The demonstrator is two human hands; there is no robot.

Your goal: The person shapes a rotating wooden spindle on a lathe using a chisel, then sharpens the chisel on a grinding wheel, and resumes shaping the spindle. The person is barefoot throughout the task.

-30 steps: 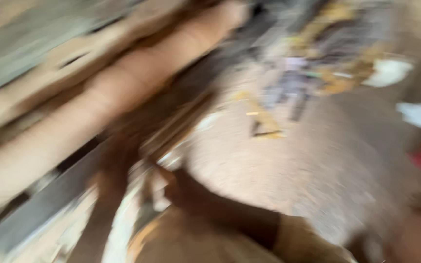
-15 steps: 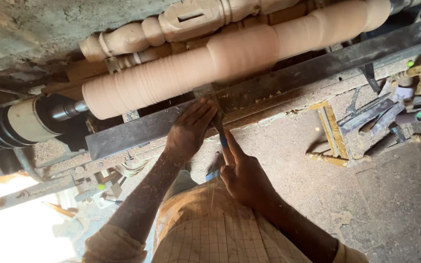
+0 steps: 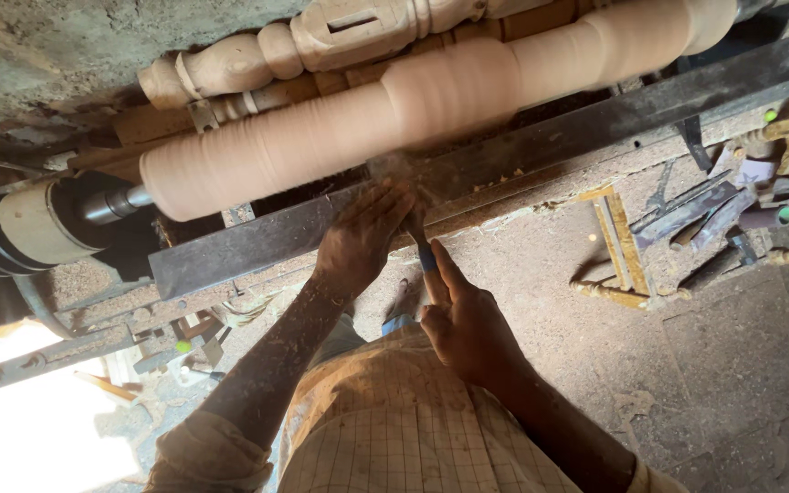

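A long pale wooden workpiece (image 3: pixel 431 105) is mounted on a lathe and looks blurred from spinning. My left hand (image 3: pixel 362 239) lies flat on the dark metal tool rest (image 3: pixel 595 119), pressing down on the front of a chisel (image 3: pixel 420 239). My right hand (image 3: pixel 463 319) grips the chisel's handle, which has a blue band. The chisel's tip meets the wood just above my left fingers. Sawdust covers my forearms.
A finished turned wooden leg (image 3: pixel 321 41) lies behind the workpiece. The lathe's headstock pulley (image 3: pixel 20 228) is at the left. Several chisels and tools (image 3: pixel 714 215) and a small wooden frame (image 3: pixel 618 251) lie on the sawdust-covered floor at the right.
One second ago the view was a moving blur. It has since settled on the lathe, and both hands keep the chisel on the rest in nearly the same place.
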